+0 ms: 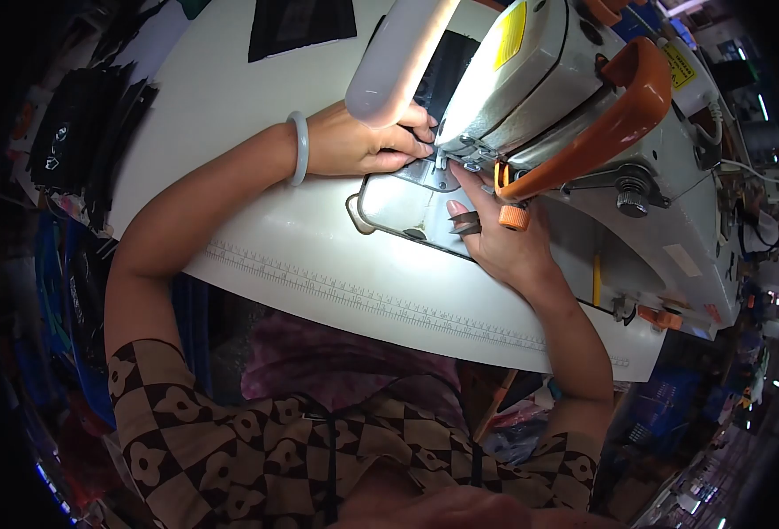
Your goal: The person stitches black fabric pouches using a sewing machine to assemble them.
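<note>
My left hand (374, 141), with a pale bangle (299, 148) at the wrist, lies left of the presser foot (441, 161). Its fingers are bent and pressed together on a black fabric piece (449, 69), which runs back beneath the sewing machine head (517, 79). On the near side of the needle area is my right hand (515, 242), its index finger reaching to the foot. Two dark prongs, apparently thread snips (466, 223), stick out from under this hand. The palm side is hidden.
A white lamp (403, 62) hangs over my left hand. An orange lever (623, 115) curves above my right. Stacked black pieces (76, 132) sit at the table's left edge, another black piece (303, 26) at the back. A printed ruler (354, 295) follows the front edge.
</note>
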`<act>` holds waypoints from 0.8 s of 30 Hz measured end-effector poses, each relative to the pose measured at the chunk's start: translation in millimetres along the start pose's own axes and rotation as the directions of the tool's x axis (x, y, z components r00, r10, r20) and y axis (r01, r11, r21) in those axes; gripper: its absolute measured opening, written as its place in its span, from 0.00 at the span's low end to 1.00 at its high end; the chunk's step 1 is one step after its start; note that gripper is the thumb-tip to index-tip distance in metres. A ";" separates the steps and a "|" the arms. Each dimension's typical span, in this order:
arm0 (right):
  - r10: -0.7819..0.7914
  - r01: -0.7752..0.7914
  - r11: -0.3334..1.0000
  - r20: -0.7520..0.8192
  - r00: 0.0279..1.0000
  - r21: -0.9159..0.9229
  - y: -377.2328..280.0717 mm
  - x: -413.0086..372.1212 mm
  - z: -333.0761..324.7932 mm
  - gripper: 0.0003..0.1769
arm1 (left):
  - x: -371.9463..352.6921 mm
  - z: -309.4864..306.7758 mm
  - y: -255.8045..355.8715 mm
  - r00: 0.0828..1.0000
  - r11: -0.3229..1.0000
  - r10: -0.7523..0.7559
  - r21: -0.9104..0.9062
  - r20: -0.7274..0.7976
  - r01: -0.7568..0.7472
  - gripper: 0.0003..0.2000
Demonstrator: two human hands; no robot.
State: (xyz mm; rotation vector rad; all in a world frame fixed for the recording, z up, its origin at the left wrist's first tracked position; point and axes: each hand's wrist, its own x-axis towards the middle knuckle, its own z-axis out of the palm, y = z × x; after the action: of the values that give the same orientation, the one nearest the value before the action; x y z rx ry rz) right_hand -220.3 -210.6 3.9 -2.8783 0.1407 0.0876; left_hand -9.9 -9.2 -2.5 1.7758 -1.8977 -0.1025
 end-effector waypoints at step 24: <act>-0.234 0.233 0.972 -0.206 0.950 -0.032 9.5 -2.1 3.5 0.25 | -16.4 13.3 73.8 0.986 0.971 -0.140 0.185 -0.089 0.154 0.19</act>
State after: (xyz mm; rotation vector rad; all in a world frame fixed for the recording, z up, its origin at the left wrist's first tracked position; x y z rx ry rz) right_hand -223.5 -218.6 -1.8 -2.8799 -0.1634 -0.2595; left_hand -82.5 12.1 10.7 2.0184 -1.7718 0.0961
